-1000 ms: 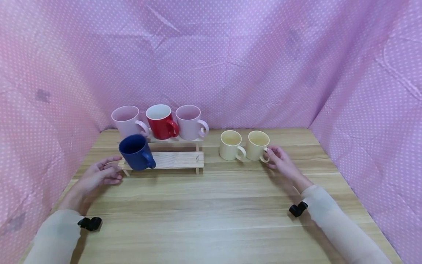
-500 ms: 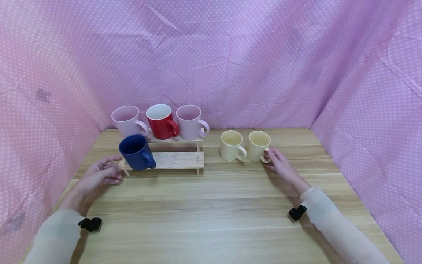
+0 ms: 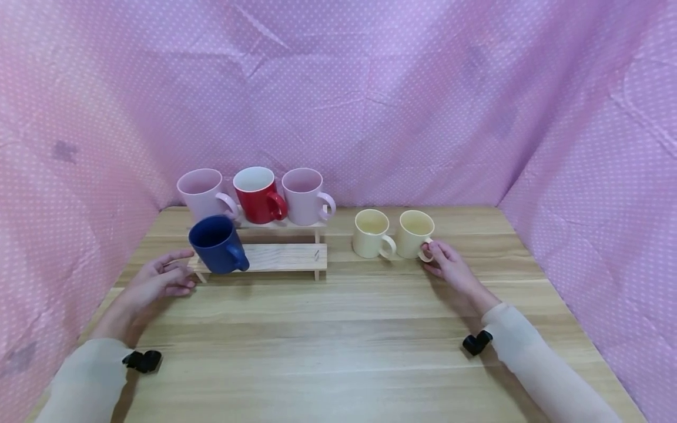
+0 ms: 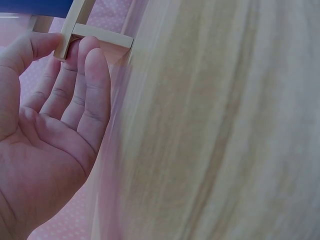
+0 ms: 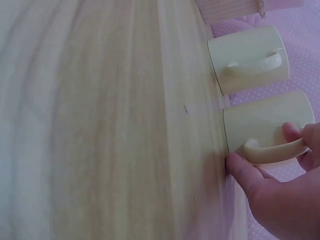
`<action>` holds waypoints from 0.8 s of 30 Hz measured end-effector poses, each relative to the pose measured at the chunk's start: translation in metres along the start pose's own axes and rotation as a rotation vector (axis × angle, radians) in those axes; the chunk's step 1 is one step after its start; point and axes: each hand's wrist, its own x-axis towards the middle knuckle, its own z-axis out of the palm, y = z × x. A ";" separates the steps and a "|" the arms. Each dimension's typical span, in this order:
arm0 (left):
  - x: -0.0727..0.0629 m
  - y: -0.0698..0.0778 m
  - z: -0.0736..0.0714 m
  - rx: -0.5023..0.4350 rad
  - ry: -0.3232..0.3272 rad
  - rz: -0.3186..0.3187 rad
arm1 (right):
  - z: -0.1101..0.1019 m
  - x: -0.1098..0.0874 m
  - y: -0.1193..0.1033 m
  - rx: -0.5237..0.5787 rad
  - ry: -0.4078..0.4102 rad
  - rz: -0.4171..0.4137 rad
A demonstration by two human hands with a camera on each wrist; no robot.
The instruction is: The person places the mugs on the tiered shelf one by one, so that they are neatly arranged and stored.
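My left hand (image 3: 156,283) grips the left end of a two-tier wooden rack (image 3: 288,257), thumb on the lower board's end and fingers curled beneath it in the left wrist view. A blue mug (image 3: 214,251) stands at that end of the lower tier. On the right, my right hand (image 3: 453,270) pinches the handle of a pale yellow mug (image 3: 409,242), one finger reaching down to the mug's base in the right wrist view. This mug is upright on the table, beside a second pale yellow mug (image 3: 366,242) with its handle also turned to the right.
Along the rack's upper tier stand a pink mug (image 3: 198,202), a red mug (image 3: 256,205) with a white inside, and another pink mug (image 3: 300,205). A pink dotted cloth (image 3: 338,106) hangs behind and at both sides of the wooden table (image 3: 317,352).
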 end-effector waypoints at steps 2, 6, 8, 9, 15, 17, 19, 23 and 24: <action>-0.001 0.000 -0.001 -0.006 -0.008 0.006 | 0.000 0.001 0.001 0.016 0.008 -0.002; 0.000 -0.001 -0.002 -0.010 -0.020 0.012 | 0.000 0.002 0.002 0.039 0.026 -0.009; -0.001 -0.001 -0.001 -0.010 -0.021 0.013 | 0.000 0.001 0.002 0.049 0.026 -0.008; -0.001 -0.002 -0.001 -0.013 -0.020 0.014 | 0.000 0.001 0.001 0.056 0.029 -0.002; -0.002 -0.006 0.003 -0.024 -0.011 0.025 | 0.000 0.000 -0.002 0.096 0.040 0.027; -0.002 -0.006 0.004 -0.017 -0.004 0.023 | 0.000 -0.001 -0.002 0.109 0.045 0.034; -0.003 -0.006 0.005 -0.005 0.001 0.022 | 0.001 -0.003 -0.002 0.123 0.049 0.041; -0.003 -0.002 0.003 0.016 0.005 0.019 | 0.003 -0.004 -0.002 0.150 0.057 0.040; -0.002 -0.002 0.003 0.018 0.006 0.019 | 0.004 -0.003 -0.002 0.159 0.062 0.038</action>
